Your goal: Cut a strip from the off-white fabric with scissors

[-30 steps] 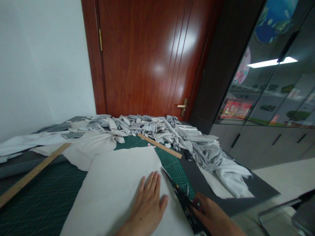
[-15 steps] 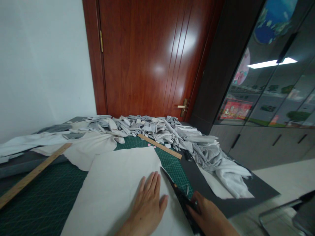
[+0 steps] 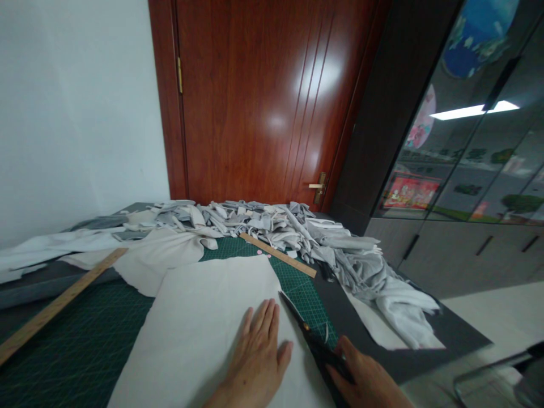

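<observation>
The green cutting mat [image 3: 85, 340] fills the lower left of the frame. Your white cloth [image 3: 199, 323] lies flat on it at lower middle, below the heap of grey scraps [image 3: 297, 232]. Your left hand [image 3: 257, 357] rests on the cloth palm down, fingers straight, gripping nothing. At lower right, your right hand [image 3: 365, 382] curls around the scissors [image 3: 310, 334], whose blades lie along the cloth's right edge.

The right grip [image 3: 366, 381], closed round the handles of the scissors [image 3: 312, 340], has sunk a little towards the lower edge of the head view, so less of the wrist shows. The blade tip now lies slightly lower along the right edge of the pale cloth [image 3: 204, 323]. The whole scene, the door [image 3: 255, 102] included, has drifted a touch rightwards.
</observation>
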